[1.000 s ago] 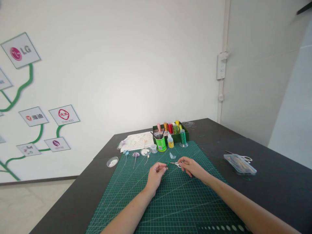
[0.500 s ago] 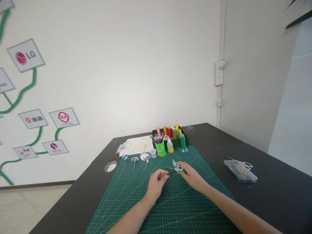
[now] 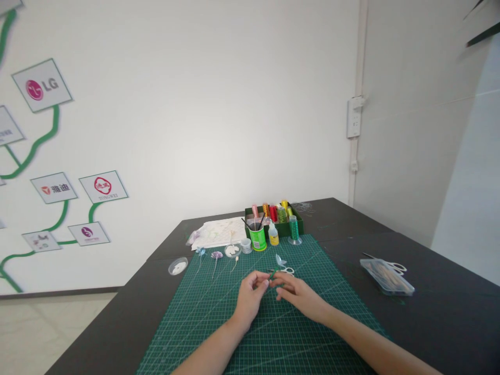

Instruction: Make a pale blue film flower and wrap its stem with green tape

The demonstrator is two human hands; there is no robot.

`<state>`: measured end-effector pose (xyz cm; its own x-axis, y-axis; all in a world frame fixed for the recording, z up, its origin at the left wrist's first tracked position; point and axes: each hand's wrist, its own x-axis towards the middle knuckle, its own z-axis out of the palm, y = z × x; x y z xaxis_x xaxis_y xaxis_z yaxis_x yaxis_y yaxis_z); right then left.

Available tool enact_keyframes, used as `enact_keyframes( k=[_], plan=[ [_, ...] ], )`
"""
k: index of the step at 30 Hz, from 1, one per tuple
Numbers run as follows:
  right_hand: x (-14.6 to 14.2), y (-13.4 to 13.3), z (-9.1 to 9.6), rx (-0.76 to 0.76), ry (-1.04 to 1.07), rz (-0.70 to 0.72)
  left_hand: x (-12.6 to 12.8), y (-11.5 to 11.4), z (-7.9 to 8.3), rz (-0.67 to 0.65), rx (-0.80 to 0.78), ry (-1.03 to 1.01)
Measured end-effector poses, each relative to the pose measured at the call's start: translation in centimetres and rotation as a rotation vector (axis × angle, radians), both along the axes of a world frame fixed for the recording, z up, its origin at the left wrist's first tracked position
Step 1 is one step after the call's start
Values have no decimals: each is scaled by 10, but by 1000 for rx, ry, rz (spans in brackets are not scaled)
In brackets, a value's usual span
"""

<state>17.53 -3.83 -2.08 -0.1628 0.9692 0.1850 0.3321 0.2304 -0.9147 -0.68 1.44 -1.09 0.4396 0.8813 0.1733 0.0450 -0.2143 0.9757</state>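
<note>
My left hand (image 3: 250,299) is closed in a pinch on a thin green stem (image 3: 273,273), whose lower part my fingers hide. My right hand (image 3: 299,296) comes in from the right, its fingertips right beside the stem and its thumb held apart below. Pale blue petals (image 3: 280,260) show just beyond the fingers, above the stem; I cannot tell whether the two are joined. Partly hidden behind my hands, white-handled scissors (image 3: 288,271) lie on the green cutting mat (image 3: 312,338).
Behind stand a green can (image 3: 258,239), a glue bottle (image 3: 273,234), a green thread spool (image 3: 294,228) and a box of spools (image 3: 300,221). Finished-looking flowers (image 3: 216,255) and a dish of white pieces (image 3: 178,266) are left. A clear case (image 3: 386,277) and other scissors (image 3: 396,267) lie right.
My right hand has come nearer and leftward, away from the scissors and petals, to the stem at my left fingertips. My left hand has hardly moved.
</note>
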Motion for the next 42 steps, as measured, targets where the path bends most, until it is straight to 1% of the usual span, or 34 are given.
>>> enact_keyframes(
  k=[4, 9, 15, 19, 23, 28, 34, 36, 39, 42],
  plan=[
    [-4, -6, 7, 71, -150, -79, 0, -2, 0, -11, -31, 0],
    [-2, -8, 11, 132, -290, -154, 0, 0, -2, -10, -58, 12],
    [0, -11, 15, 203, -353, -163, 2, 3, -8, -7, -35, 53],
    [1, -10, 14, 228, -367, -170, 2, 5, -9, -13, 28, 122],
    [0, -7, 7, 232, -338, -181, 0, 3, -6, -24, 146, 235],
    [-2, -3, 4, 209, -223, -175, -1, -5, 0, -33, 316, 384],
    [1, -5, 16, 212, -132, -137, -1, -10, 0, -46, 414, 458],
    [3, -7, 22, 201, -65, -140, -1, -11, 0, -50, 435, 466],
    [6, -9, 28, 167, 31, -161, 0, -15, 2, -87, 473, 472],
    [9, -8, 30, 156, 36, -178, -1, -19, 5, -128, 500, 482]
  ],
)
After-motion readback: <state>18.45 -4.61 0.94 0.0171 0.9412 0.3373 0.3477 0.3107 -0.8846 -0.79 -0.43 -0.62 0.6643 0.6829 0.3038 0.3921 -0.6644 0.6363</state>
